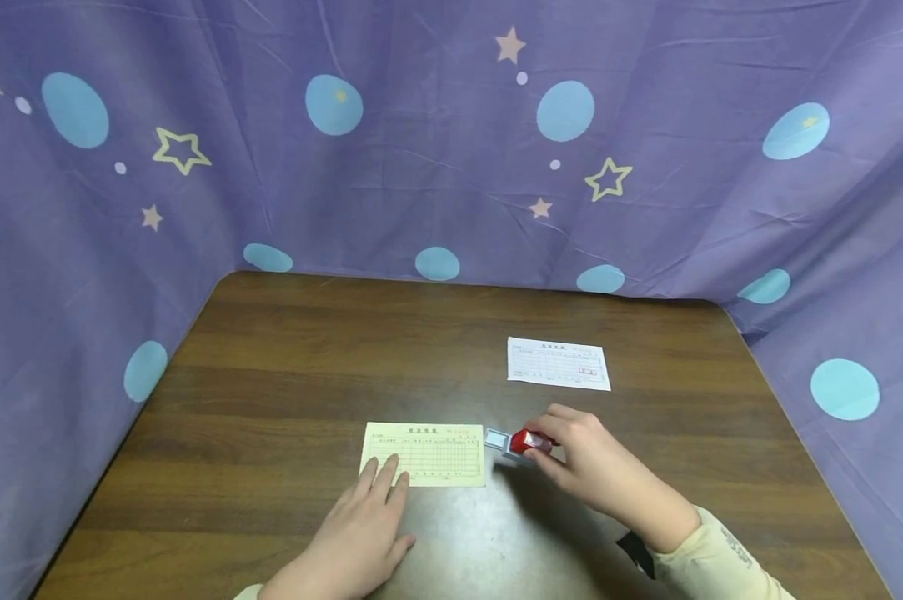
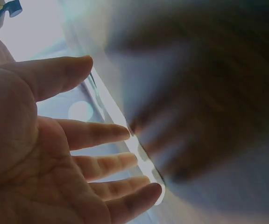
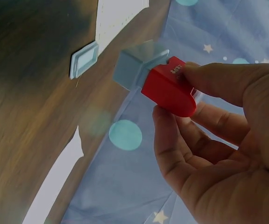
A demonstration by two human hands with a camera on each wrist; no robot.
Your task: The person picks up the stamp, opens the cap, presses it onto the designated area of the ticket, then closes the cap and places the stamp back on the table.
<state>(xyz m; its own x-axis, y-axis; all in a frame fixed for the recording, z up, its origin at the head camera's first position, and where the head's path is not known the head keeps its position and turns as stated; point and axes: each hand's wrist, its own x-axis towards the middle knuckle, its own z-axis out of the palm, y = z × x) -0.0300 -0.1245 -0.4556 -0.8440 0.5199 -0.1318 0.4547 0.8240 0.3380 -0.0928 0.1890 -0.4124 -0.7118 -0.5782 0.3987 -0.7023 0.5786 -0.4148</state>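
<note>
Head view: nearest, at left, the left hand [image 1: 361, 531] lies with its fingers straight and slightly spread, their tips over the near-left part of a yellow form [image 1: 436, 454]; how hard they press I cannot tell. To its right, the right hand [image 1: 589, 458] pinches a red stamp [image 1: 524, 440] by its body between thumb and fingers, the stamp's pale base to the left of the red. Right wrist view shows me the stamp held above the table [image 3: 36, 107], a small grey lid [image 3: 85, 59] lying apart on the wood, just beside the form's right edge. I judge the stamp light, stiff and smooth, probably plastic, a little slippery but hardly fragile; I would take hold of the red sides and leave the base free, since its underside may be inked. The form I take to be light and apt to slide, best steadied flat near an edge. Farther off, at right, lies a printed white slip [image 1: 552, 364] bearing red marks; farthest hangs a purple curtain [image 1: 436, 175].
</note>
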